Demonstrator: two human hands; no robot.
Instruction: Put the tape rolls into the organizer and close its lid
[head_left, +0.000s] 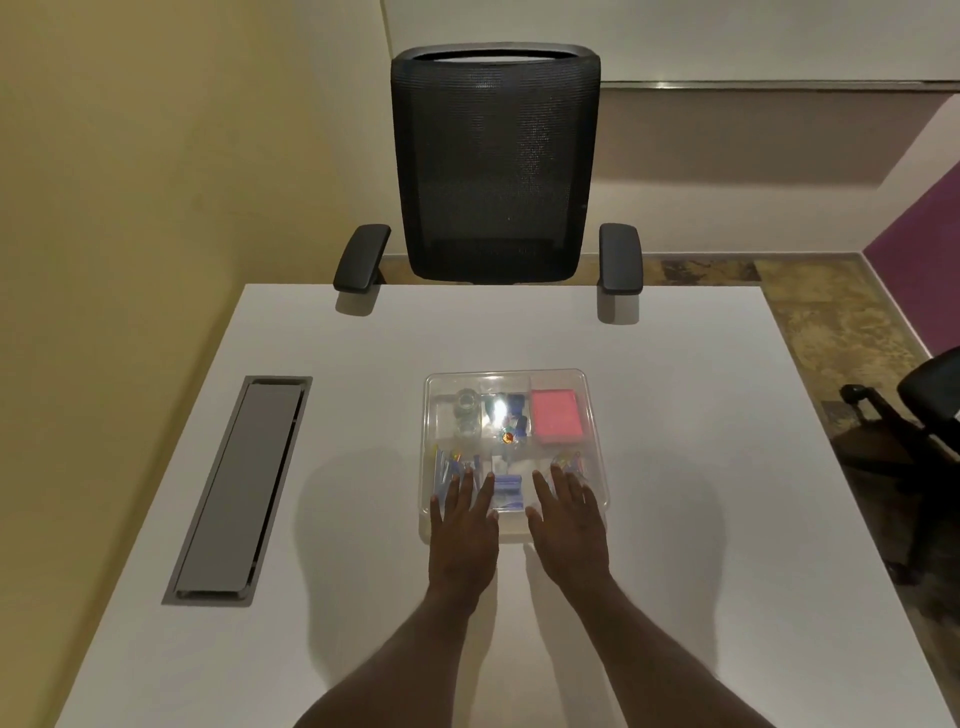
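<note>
In the head view, the clear lid (511, 384) is seen lying over the compartmented organizer (597, 499) on the white table (675, 415), the clear tape rolls (466, 413) inside at far left, while the left hand (464, 525) and right hand (569, 519), fingers spread flat and gripping nothing, rest on its near edge, so closing is judged underway and an even downward press called for.

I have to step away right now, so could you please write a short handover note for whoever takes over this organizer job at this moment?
Left hand: flat, palm down on the near part of the organizer lid, holding nothing.
Right hand: the same, flat on the lid's near right part.
Organizer: mid-table, lid lying on top. Clear tape rolls sit in its far left compartment; a pink pad is far right, small coloured items elsewhere.
Done: no tape rolls visible outside the box; lid is on.
Left: whether the lid is fully snapped shut cannot be told, so press along the edges to check.
</note>
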